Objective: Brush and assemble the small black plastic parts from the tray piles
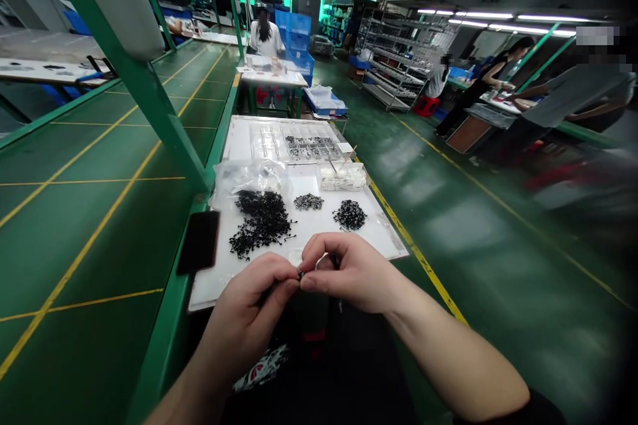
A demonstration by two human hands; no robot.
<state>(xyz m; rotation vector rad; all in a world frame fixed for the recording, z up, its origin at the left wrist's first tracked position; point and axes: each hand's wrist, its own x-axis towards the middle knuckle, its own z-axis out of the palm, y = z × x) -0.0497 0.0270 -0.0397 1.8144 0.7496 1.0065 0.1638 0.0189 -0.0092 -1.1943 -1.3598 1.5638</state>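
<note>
**Left hand and right hand pinched together at the near edge of a white sheet**

Both hands narrow, fingertips meeting on one tiny dark part, too small to identify. Only a narrow strip of open white between hands and heaps. Across the middle, three loose heaps: a large black heap, a small grey heap, a round black heap. Toward the far end, one clear plastic bag at the left edge, one clear box of pale parts at the right edge, one clear tray. Just off the left edge, one black phone on the green bench rail. Past the right edge, open green floor.
</note>
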